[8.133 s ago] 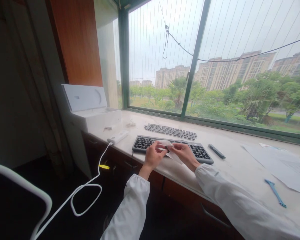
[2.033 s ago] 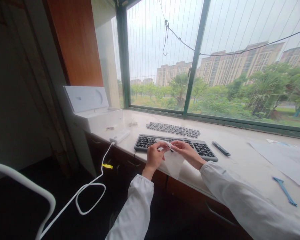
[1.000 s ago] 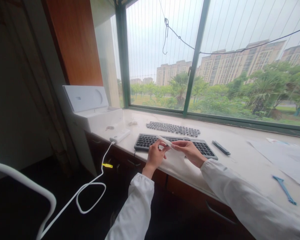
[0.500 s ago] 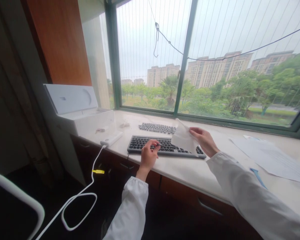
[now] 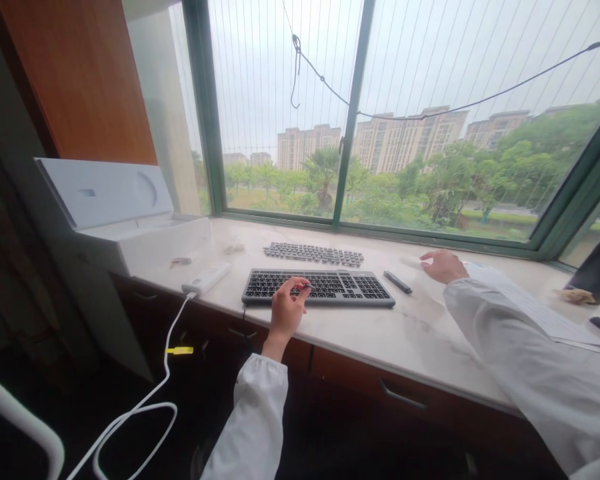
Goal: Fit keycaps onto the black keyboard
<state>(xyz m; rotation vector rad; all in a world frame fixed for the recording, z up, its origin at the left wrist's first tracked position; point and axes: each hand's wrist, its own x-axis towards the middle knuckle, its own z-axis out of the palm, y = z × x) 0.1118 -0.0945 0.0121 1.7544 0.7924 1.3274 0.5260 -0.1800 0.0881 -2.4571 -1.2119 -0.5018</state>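
My left hand (image 5: 286, 308) hovers over the front edge of the dark keyboard (image 5: 330, 288), its thumb and forefinger pinched on a small thin stick (image 5: 307, 287). My right hand (image 5: 443, 265) is stretched out to the far right of the stone counter (image 5: 410, 333). Its fingertips are on a pale clear wrapper (image 5: 409, 261) that lies flat on the counter. A black pen-like tool (image 5: 397, 281) lies between the keyboard and my right hand. Behind the keyboard, a row of loose keycaps (image 5: 313, 253) is laid out.
An open white box (image 5: 130, 227) stands at the counter's left end, with a white adapter (image 5: 207, 279) and its cable (image 5: 145, 400) hanging off the edge. Paper sheets (image 5: 535, 307) lie under my right sleeve. A dark object (image 5: 599, 270) sits at the far right by the window.
Both hands were together at the keyboard, opening the wrapper. My right hand has carried the wrapper away to the right and down onto the counter; my left hand kept the stick. The view has shifted right.
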